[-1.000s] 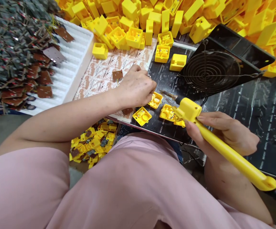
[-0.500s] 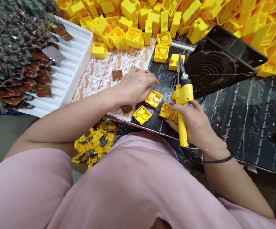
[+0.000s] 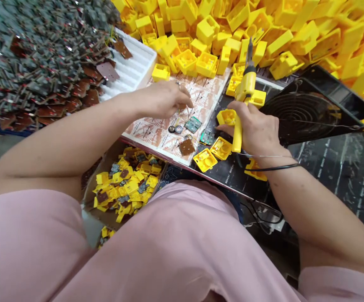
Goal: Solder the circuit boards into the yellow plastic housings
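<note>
My right hand (image 3: 257,130) grips a yellow soldering iron (image 3: 243,94) upright, tip pointing away from me, and also touches a small yellow housing (image 3: 227,116). My left hand (image 3: 165,98) is raised above the patterned sheet (image 3: 201,94), fingers pinched on thin wires that lead down to a green circuit board (image 3: 193,124) and small round parts (image 3: 175,129). A brown board (image 3: 186,147) lies just below them. Two open yellow housings (image 3: 213,154) sit on the black mat (image 3: 342,167) near the table edge.
A big heap of yellow housings (image 3: 279,29) fills the back. A black fan (image 3: 308,111) stands tilted at the right. Brown and grey circuit boards (image 3: 37,63) are piled left over a white tray (image 3: 134,69). A box of assembled yellow parts (image 3: 125,184) sits below the table.
My left hand lifted off the yellow housing and now holds wires with a green board over the patterned sheet. The soldering iron stayed upright and my view shifted left and down.
</note>
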`<act>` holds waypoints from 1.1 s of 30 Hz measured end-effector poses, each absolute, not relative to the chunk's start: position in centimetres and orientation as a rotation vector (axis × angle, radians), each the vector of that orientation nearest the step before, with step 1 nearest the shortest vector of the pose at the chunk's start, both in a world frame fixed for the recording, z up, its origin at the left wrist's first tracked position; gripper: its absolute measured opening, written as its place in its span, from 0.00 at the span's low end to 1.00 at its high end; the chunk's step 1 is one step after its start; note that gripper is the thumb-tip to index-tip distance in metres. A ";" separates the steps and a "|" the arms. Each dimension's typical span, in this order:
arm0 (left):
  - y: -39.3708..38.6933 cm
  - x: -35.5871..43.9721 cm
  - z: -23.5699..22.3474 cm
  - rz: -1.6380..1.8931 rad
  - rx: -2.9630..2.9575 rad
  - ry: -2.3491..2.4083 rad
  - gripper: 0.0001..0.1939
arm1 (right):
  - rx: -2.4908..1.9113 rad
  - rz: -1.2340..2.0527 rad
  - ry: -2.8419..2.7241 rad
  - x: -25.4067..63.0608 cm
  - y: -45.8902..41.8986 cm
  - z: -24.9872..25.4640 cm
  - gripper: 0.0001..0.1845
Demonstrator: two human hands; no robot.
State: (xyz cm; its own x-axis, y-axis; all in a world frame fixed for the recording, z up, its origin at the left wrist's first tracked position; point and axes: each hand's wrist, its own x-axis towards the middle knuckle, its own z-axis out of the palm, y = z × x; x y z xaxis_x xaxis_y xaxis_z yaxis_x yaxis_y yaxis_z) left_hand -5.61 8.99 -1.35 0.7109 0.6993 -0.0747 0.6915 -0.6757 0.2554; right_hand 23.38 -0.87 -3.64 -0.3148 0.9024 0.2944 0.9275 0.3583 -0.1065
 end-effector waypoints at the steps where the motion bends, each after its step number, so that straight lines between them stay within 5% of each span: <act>1: 9.2 -6.4 -2.2 0.083 2.656 1.094 0.20 | -1.623 -0.119 -2.317 23.4 -0.7 -3.6 0.27; 9: 7.0 -5.7 -3.5 0.356 2.607 1.381 0.18 | -1.508 0.251 -2.508 24.9 0.3 -1.6 0.27; 15: 5.8 -1.8 -4.6 0.413 2.484 1.377 0.14 | -1.754 0.045 -2.338 22.6 -0.1 -2.5 0.28; 23: 5.5 -4.0 -5.3 0.542 2.345 1.243 0.32 | -1.557 0.244 -2.428 22.9 0.8 -2.9 0.24; 28: 4.9 -4.1 -5.7 0.613 2.356 1.455 0.14 | -1.678 0.043 -2.387 22.3 -0.6 -4.3 0.21; 33: 4.6 -2.2 -5.1 0.605 2.281 1.351 0.10 | -1.624 -0.207 -2.355 22.2 -3.0 -4.5 0.20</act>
State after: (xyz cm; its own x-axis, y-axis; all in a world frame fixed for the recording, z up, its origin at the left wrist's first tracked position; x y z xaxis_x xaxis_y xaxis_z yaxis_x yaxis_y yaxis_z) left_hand -2.19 4.60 -5.08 0.4332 0.8883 0.1528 0.7060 -0.4397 0.5552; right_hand 22.21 -3.04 -4.45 -0.3334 0.8931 0.3021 0.9321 0.3603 -0.0363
